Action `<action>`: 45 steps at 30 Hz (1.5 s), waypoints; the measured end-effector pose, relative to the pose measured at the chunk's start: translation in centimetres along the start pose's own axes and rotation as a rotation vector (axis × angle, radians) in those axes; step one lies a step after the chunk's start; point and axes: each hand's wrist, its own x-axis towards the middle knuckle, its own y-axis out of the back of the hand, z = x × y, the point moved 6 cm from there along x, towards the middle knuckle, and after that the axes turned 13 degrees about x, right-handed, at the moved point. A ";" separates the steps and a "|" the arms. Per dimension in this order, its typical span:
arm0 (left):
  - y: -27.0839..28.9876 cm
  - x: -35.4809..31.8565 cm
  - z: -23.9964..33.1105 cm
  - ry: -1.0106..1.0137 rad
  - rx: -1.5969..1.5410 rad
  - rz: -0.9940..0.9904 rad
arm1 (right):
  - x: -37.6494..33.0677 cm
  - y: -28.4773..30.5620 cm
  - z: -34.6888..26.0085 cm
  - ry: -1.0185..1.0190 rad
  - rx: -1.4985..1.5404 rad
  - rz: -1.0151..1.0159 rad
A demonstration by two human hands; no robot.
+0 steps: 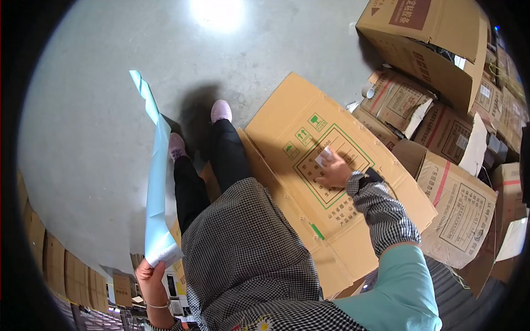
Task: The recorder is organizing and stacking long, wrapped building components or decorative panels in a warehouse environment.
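Between the fingers and thumb of my left hand (149,273) is the end of a long light blue strip of label backing paper (157,182). The strip runs up and away over the floor, twisted near its far end, with a whitish printed patch by my fingers. My right hand (334,170) lies open on the large flat cardboard box (276,116), its fingers spread. Under and beside the fingertips shows a small white label (322,158), within the green-bordered print of the box; part of it is covered.
Worn, partly torn cartons (455,207) are heaped to the right of the box. A tall open carton (422,44) stands at the far right, with a tape roll (369,92) near its base. Brown cartons (61,265) line the lower left. My feet stand on grey floor (105,127).
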 end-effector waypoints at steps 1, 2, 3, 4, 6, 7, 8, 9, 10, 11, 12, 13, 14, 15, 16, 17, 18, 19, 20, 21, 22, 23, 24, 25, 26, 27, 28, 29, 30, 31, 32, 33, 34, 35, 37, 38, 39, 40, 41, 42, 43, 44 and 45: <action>-0.3 0.3 -0.1 0.015 -0.015 0.003 | 1.3 -2.6 -0.2 0.004 0.102 0.149; -0.5 0.4 -0.3 0.033 -0.032 0.011 | 1.7 -4.3 -0.6 0.012 0.199 0.298; -0.5 -0.4 -0.2 0.048 -0.031 0.011 | 0.5 -4.8 -2.5 0.125 0.129 0.429; -0.4 -1.1 0.0 0.076 -0.032 0.013 | 0.2 -5.4 -2.1 0.071 0.156 0.393; -0.2 -1.3 0.9 0.083 -0.026 0.013 | 0.1 -4.5 2.1 -0.178 0.105 0.578; -0.5 0.2 1.2 0.028 0.000 0.003 | 0.3 -3.2 5.8 -0.384 0.025 0.800; 0.3 -0.1 1.0 0.004 0.040 0.023 | -0.3 -0.6 4.6 -0.500 0.010 0.744; 0.4 -0.2 1.4 -0.005 0.050 0.023 | -0.5 -1.0 4.3 -0.504 0.020 0.752; 0.5 -0.2 1.9 -0.030 0.036 0.027 | 0.2 -2.9 3.7 -0.374 0.150 0.506; 0.6 -0.2 2.3 -0.055 0.022 0.029 | 0.4 -5.0 2.7 -0.240 0.276 0.262; 0.8 0.1 2.0 -0.077 0.026 -0.008 | -0.5 -6.5 2.2 -0.081 0.113 0.280; 0.4 -0.3 2.7 -0.084 0.034 -0.021 | -2.4 -8.2 5.1 -0.228 0.107 0.408; -0.4 -0.7 4.0 -0.141 0.020 -0.047 | -3.8 -8.6 7.5 -0.372 0.097 0.537; -0.8 -1.3 5.2 -0.197 0.016 -0.046 | -6.1 -4.9 8.6 -0.721 -0.028 0.484; -1.1 -2.0 5.8 -0.200 -0.013 -0.083 | -9.6 0.5 9.2 -1.066 -0.161 0.416; -1.8 -2.0 6.4 -0.208 0.004 -0.095 | -12.7 1.8 11.8 -1.192 0.013 0.695; -3.2 -1.5 7.2 -0.233 0.010 -0.149 | -15.5 0.6 15.3 -1.081 0.143 1.046; -3.6 -1.7 7.5 -0.243 0.030 -0.160 | -14.9 2.2 14.7 -0.847 0.439 0.875; -3.7 -1.8 7.7 -0.255 0.042 -0.153 | -14.3 2.8 13.2 -0.836 0.322 0.935; -4.2 -2.2 8.4 -0.283 0.018 -0.205 | -14.9 3.0 12.1 -0.840 0.198 0.989; -4.6 -2.4 9.3 -0.313 -0.003 -0.257 | -13.9 1.6 11.4 -0.889 0.211 0.822; -4.8 -2.9 10.2 -0.328 0.005 -0.268 | -13.1 -0.1 10.3 -0.933 0.224 0.652; -4.5 -3.8 10.6 -0.315 0.049 -0.236 | -12.6 -1.3 7.1 -0.906 0.296 0.699; -4.7 -3.8 11.2 -0.316 0.085 -0.229 | -11.9 -4.3 5.7 -0.906 0.341 0.615; -4.5 -4.0 11.3 -0.323 0.072 -0.254 | -10.8 -6.1 2.5 -0.843 0.365 0.658; -4.4 -4.1 11.2 -0.329 0.072 -0.249 | -9.7 -7.3 -0.9 -0.852 0.426 0.546; -4.1 -4.3 11.1 -0.315 0.041 -0.246 | -9.0 -7.6 -4.9 -0.797 0.462 0.601; -3.8 -4.3 11.1 -0.303 0.013 -0.249 | -8.8 -7.9 -7.9 -0.747 0.504 0.654; -3.9 -4.3 11.3 -0.309 0.019 -0.251 | -8.8 -8.4 -9.0 -0.748 0.511 0.659; -4.6 -4.2 11.4 -0.262 -0.103 -0.328 | -8.0 -8.9 -10.1 -0.659 0.525 0.608; -5.4 -4.1 11.6 -0.214 -0.224 -0.402 | -7.4 -9.4 -11.0 -0.566 0.538 0.558; -6.3 -3.9 11.5 -0.189 -0.342 -0.479 | -8.2 -8.2 -12.6 -0.355 0.368 0.714; -7.4 -3.6 11.8 -0.173 -0.461 -0.560 | -7.7 -8.9 -12.0 -0.265 0.696 0.568; -8.9 -3.2 11.9 -0.122 -0.537 -0.629 | -7.4 -9.7 -11.0 -0.168 1.007 0.413; -11.5 -2.9 13.0 -0.055 -0.651 -0.734 | -3.6 -12.1 -12.4 -0.170 0.713 0.238; -12.1 -3.1 13.4 -0.031 -0.683 -0.765 | -3.8 -9.0 -14.4 -0.173 0.867 0.612; -12.8 -3.0 13.7 -0.041 -0.687 -0.754 | -5.4 -6.4 -15.4 -0.188 1.013 0.984; -11.9 -2.4 13.2 -0.026 -0.682 -0.695 | -9.0 -2.1 -18.7 -0.122 1.001 0.964; -12.0 -2.3 13.0 0.004 -0.668 -0.686 | -12.6 9.8 -23.9 0.325 1.280 1.254; -12.4 -2.3 13.4 -0.008 -0.660 -0.694 | -16.0 14.8 -26.5 0.463 1.255 1.262; -12.4 -2.4 13.6 -0.001 -0.657 -0.699 | -17.9 17.7 -28.3 0.599 1.232 1.268; -12.3 -2.6 14.2 0.031 -0.673 -0.722 | -18.0 18.2 -28.8 0.595 1.233 1.270; -12.5 -2.5 14.3 0.062 -0.693 -0.745 | -16.9 18.0 -28.6 0.672 1.594 1.136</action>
